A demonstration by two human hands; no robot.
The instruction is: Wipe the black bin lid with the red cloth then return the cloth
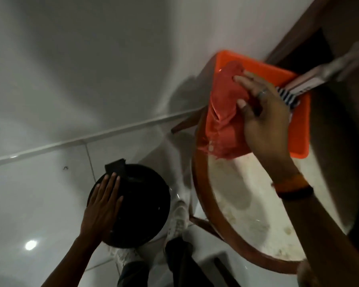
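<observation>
Orange tray [298, 129]: rectangular, shallow-walled plastic, resting at the far side of a round table [232, 195] with a wooden rim and a pale, stained top. Contents: a red cloth [222, 112], bunched and draped over the tray's left wall so that its lower edge hangs onto the tabletop; a striped black-and-white item [289, 98] at the tray's right side, its kind unclear; a blurred grey-white object [327, 73] lying across the tray's far right corner, also hard to identify. Right hand [263, 114]: over the tray, fingers and thumb closed on the red cloth, a ring on one finger, an orange band and a dark band at the wrist. Black bin [133, 206]: round, standing on the white tiled floor to the left of the table, near the white wall; its lid is shut, with a squared hinge block at the far edge. Contents not visible. Left hand [102, 206]: flat and spread, palm down, resting on the left part of the lid, holding nothing. White shoes [179, 220] show just beside the bin.
</observation>
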